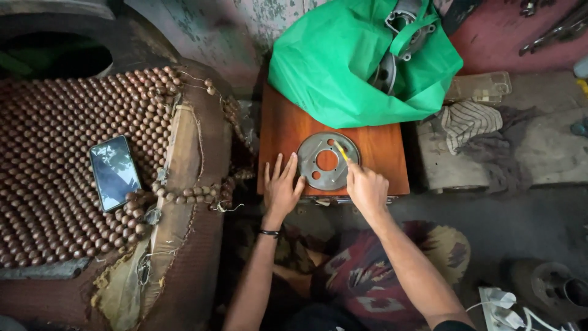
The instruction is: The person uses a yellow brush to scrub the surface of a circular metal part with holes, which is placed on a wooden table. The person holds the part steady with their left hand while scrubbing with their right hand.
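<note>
Head view: metal disc (327, 161) between flat left hand (281, 187) and right hand (366, 187), grip clenched on yellow tool (341, 151).

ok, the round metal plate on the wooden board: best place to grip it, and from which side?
Probably the rim of the round metal plate on its far side, toward the green bag. It lies flat on the wooden board, so a pinch needs an edge or the centre hole. The left hand lies flat at its left edge and the right hand, with a yellow tool, covers the near right.
</note>
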